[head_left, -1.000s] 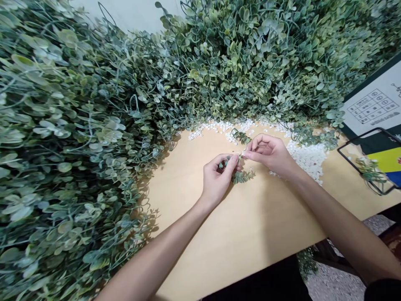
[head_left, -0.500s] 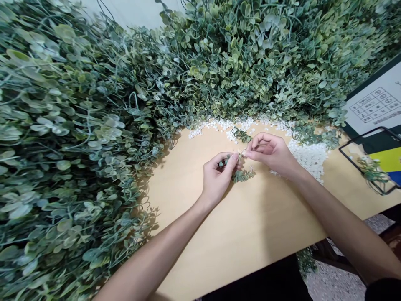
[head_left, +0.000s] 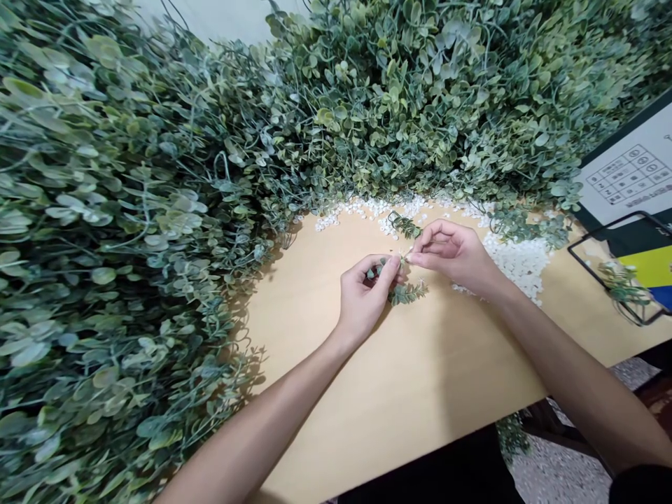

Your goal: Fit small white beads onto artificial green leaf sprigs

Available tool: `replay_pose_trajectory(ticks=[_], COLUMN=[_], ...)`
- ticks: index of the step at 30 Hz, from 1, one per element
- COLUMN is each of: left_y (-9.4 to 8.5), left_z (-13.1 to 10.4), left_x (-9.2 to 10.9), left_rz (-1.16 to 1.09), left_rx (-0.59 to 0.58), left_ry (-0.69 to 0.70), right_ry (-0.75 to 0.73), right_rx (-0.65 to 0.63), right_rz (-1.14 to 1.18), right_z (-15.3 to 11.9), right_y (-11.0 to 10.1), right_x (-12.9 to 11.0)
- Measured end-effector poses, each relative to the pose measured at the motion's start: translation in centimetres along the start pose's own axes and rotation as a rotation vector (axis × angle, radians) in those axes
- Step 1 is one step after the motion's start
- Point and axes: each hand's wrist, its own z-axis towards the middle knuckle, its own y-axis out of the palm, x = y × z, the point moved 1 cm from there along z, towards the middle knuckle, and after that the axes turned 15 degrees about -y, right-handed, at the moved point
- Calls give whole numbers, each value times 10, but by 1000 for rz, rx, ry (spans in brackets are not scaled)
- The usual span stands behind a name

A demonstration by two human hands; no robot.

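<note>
My left hand (head_left: 367, 288) is closed around an artificial leaf sprig (head_left: 407, 294); its green leaves stick out past the fingers and below them. Just to the right, my right hand (head_left: 452, 253) pinches at the sprig's pale tip, thumb against forefinger. Whatever small piece lies between those fingertips is too small to make out. The two hands almost touch, a little above the table (head_left: 336, 406). Behind them another short sprig (head_left: 404, 225) lies on the tabletop.
Piled artificial foliage (head_left: 367, 105) walls in the left and back of the table. Small white pieces (head_left: 519, 266) lie heaped at right, with more scattered along the back. A black wire stand (head_left: 603, 269) and a board with a printed sheet (head_left: 633, 168) stand at far right.
My right hand has shifted very slightly left at the sprig's tip. Otherwise hardly anything differs.
</note>
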Motion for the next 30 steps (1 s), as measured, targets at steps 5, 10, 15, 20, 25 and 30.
replay_pose_trajectory(ticks=[5, 10, 15, 20, 25, 30], left_y=[0, 0, 0, 1, 1, 0], left_z=[0, 0, 0, 0, -1, 0], left_x=[-1, -1, -1, 0, 2, 0], left_rz=[-1, -1, 9, 18, 20, 10], left_rx=[5, 0, -5, -8, 7, -2], left_ry=[-13, -4, 8, 5, -4, -5], right_ry=[8, 10, 8, -7, -17, -38], right_rx=[-6, -11, -17, -13, 8, 34], right_rz=[-6, 5, -3, 0, -11, 8], right_z=[0, -1, 0, 0, 0, 0], right_y=[0, -1, 0, 0, 2, 5], right_x=[-2, -4, -2, -2, -3, -2])
